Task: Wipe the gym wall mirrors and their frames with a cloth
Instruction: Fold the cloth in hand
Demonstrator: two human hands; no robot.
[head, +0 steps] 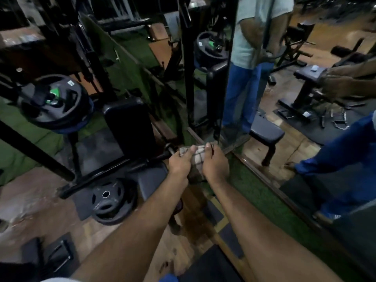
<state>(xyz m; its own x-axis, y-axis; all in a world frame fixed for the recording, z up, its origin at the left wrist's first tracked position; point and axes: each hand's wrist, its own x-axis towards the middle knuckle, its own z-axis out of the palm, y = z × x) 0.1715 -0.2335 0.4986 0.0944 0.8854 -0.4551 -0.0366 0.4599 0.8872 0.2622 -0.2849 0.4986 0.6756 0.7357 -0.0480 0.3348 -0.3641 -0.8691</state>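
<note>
Two hands (179,163) (215,165) grip cloth (196,157) beside mirror (305,98).

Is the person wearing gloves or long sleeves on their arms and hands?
No. The left hand and right hand are bare, with no gloves, and no rings or watch can be seen. Both forearms are bare too, with no sleeves showing along them. In the wall mirror, the person's reflection shows a light short-sleeved shirt and blue trousers.

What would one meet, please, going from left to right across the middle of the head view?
Weight plate on the rack → black pad → left hand → cloth → right hand → mirror frame → wall mirror.
</note>
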